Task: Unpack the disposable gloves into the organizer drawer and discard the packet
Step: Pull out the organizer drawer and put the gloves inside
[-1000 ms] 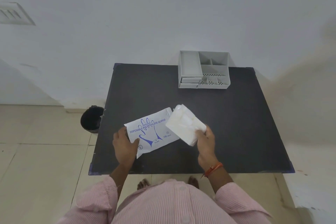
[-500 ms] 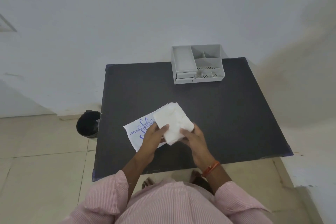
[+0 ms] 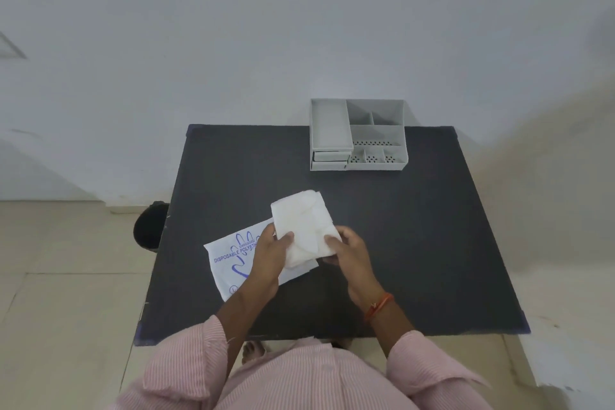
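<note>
a: what takes up most of the view?

b: a black table (image 3: pixel 416 243) against a pale wall, with beige floor tiles on the left.

a: and on it?

b: a grey desk organizer (image 3: pixel 357 135) at the far edge, right of centre. it has open compartments on top and two small drawers stacked at its front left; both look closed.

a: where is the packet?

b: the empty glove packet (image 3: pixel 229 256) lies flat near the front left, white with blue print reading "disposable" and a hand outline. the left forearm crosses over part of it.

a: the gloves?

b: a folded white stack of gloves (image 3: pixel 301 226) is held just above the packet's right end, well apart from the organizer.

a: the hands?

b: the left hand (image 3: pixel 271 255) pinches the stack's left edge, thumb on top. the right hand (image 3: pixel 347 251) grips its right edge, also closed on it. an orange thread bracelet (image 3: pixel 377 304) circles the right wrist.

a: anything else?

b: a black waste bin (image 3: pixel 149 226) on the floor beside the table's left edge.
</note>
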